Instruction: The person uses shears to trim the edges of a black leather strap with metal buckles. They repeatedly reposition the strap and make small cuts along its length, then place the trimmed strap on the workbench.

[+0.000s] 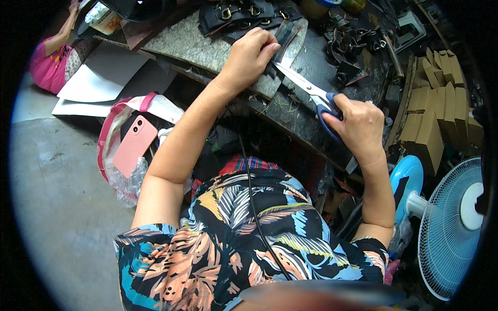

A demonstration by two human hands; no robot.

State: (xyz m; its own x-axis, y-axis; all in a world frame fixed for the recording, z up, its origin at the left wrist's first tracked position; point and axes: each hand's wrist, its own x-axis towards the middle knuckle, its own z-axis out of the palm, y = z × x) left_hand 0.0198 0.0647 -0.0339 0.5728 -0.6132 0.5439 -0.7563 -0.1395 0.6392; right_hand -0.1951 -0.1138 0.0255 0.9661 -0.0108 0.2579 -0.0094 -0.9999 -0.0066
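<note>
**Scissors at the strap's edge**

The black strap piece [280, 39] lies on the stone slab [207, 46], pinched by the left hand [249, 57]. The right hand [358, 124] grips blue-handled scissors [311, 93]; their blades point close to the fingertips, risking a nick.

Even, perhaps daylight; fisheye rim dark, bottom edge blurred.

A grey concrete floor [62, 207] spreads at the left. A dark, cluttered workbench [321, 57] crosses the top, a speckled stone slab [202, 44] at its left end. A pale blue fan [451, 228] stands at the right.
</note>
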